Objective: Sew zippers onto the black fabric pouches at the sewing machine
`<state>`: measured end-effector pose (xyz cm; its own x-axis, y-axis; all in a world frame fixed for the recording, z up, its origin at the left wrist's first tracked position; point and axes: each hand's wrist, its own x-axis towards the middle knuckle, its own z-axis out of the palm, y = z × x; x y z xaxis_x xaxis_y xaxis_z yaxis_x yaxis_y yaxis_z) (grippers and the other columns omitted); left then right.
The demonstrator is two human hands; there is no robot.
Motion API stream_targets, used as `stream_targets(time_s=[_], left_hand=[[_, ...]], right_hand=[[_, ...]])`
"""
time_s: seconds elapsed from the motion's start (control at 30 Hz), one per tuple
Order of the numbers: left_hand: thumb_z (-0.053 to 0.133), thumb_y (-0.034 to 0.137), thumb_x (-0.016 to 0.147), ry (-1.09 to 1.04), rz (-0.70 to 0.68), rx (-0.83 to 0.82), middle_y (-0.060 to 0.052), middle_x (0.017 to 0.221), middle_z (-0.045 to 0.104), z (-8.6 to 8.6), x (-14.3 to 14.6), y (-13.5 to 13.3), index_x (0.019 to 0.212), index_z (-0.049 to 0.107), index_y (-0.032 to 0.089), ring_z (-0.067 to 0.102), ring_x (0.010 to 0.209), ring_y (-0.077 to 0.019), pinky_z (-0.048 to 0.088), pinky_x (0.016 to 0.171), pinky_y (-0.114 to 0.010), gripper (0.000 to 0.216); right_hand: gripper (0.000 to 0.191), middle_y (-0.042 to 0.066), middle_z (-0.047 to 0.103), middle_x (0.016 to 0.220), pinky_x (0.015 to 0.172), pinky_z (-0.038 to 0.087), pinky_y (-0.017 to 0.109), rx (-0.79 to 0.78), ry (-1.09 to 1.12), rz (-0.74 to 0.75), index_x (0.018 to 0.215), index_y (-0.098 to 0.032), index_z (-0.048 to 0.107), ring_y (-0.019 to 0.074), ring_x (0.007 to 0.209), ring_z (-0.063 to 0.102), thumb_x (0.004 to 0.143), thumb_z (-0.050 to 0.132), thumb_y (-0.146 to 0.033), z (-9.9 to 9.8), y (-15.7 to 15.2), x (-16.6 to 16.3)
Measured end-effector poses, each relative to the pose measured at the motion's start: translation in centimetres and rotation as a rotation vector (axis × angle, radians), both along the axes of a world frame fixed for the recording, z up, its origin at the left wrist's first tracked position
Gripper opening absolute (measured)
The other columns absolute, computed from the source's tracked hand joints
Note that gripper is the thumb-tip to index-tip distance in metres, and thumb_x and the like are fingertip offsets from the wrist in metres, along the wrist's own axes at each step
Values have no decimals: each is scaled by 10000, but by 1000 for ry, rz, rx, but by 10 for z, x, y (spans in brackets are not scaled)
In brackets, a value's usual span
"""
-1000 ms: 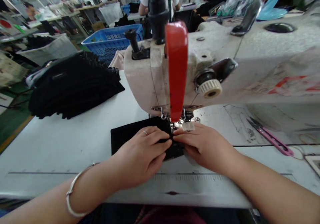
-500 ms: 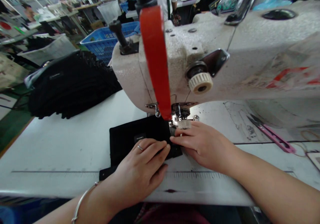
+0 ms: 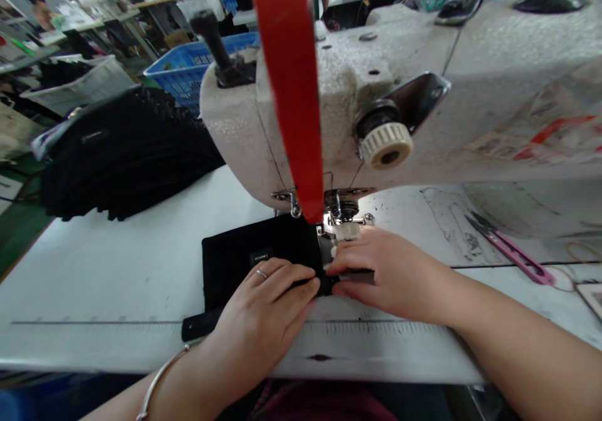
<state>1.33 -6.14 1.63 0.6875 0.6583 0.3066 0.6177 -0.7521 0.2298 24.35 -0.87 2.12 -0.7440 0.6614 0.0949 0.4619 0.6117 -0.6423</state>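
Observation:
A flat black fabric piece (image 3: 230, 251) with a small label (image 3: 261, 256) lies on the sewing machine table, its right edge at the presser foot (image 3: 327, 238). My left hand (image 3: 270, 308) rests on it, fingers stretched out and fingertips close to the right edge. Opposite, my right hand (image 3: 380, 270) bends its thumb and index finger around the fabric's lower right edge, just in front of the foot. Between that thumb and finger a dark grey strip shows. Part of the fabric is hidden under my left hand, including where a black strap-like end (image 3: 200, 325) sticks out.
The sewing machine head (image 3: 404, 113) with a red bar (image 3: 291, 82) stands over the work. Pink-handled thread snips (image 3: 515, 251) lie on the right. A pile of black fabric pieces (image 3: 122, 157) sits at the back left, a blue basket (image 3: 183, 63) behind it.
My right thumb and index finger have parted and come to the fabric's lower right edge. My left hand stays on the fabric. The view has shifted slightly.

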Motion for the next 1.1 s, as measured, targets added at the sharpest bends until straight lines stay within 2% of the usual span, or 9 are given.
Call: stream_targets(time_s=[0.13,0.23,0.4,0.53,0.63,0.73,0.87,1.0,1.1], left_hand=[[448,105,974,92,-104,35,-79,1084,692,-1,-1,-2,1093,649,110,616,1044,-191,545,920,-364,234],[465,121,971,82,-73,-19,-87,1154,672,-5,-5,-3,1162,627,117,603,1096,-199,541,960,-382,250],[525,137,954,38,-38,-27,-113,1254,620,-7,-7,0,1210,604,126,507,1258,-241,491,1038,-428,268],[546,130,941,15,-47,5,-92,1095,668,-5,-5,2,1116,637,128,592,1092,-209,509,974,-394,198],[578,156,927,-18,29,-43,-73,998,652,-5,-6,1,1079,642,152,589,960,-199,506,914,-392,165],[584,182,927,-28,94,-73,-80,1009,624,-7,-7,-2,1174,607,157,561,966,-209,482,924,-412,250],[564,182,935,25,106,-49,-79,989,597,-6,-7,-3,1282,561,152,551,939,-205,484,904,-410,349],[537,181,948,93,82,15,-84,956,607,-3,-4,-3,1266,575,121,558,923,-215,495,875,-417,326],[501,168,962,146,34,63,-113,1098,635,-1,-4,-3,1229,593,108,566,1058,-243,481,953,-442,289]], right_hand=[[122,-30,703,930,823,403,329,10,9,15,941,-235,717,168,893,615,829,700,-191,-1,0,1],[94,-30,697,883,799,413,326,47,27,30,916,-238,721,156,853,616,867,657,-191,-1,-2,2],[194,38,700,1019,840,435,360,267,63,-19,993,-175,707,190,912,603,922,531,-140,-8,-5,0],[235,51,699,1038,806,439,360,325,34,12,993,-155,709,191,878,600,906,498,-96,-11,-6,-2],[227,32,690,981,772,430,360,304,-16,18,944,-188,726,187,821,575,887,523,-103,-9,-4,0],[239,28,671,1001,776,426,370,284,-38,48,990,-219,727,193,844,566,883,539,-119,-8,-1,2],[259,36,649,1031,821,426,388,262,-50,92,1042,-217,710,202,891,561,871,544,-116,-10,0,3],[193,45,625,1023,784,425,393,324,-140,56,1002,-226,705,220,877,536,880,570,-162,-9,-4,1],[198,52,618,994,774,423,396,362,-189,44,1053,-220,689,230,883,530,895,573,-191,-7,-6,-3]])
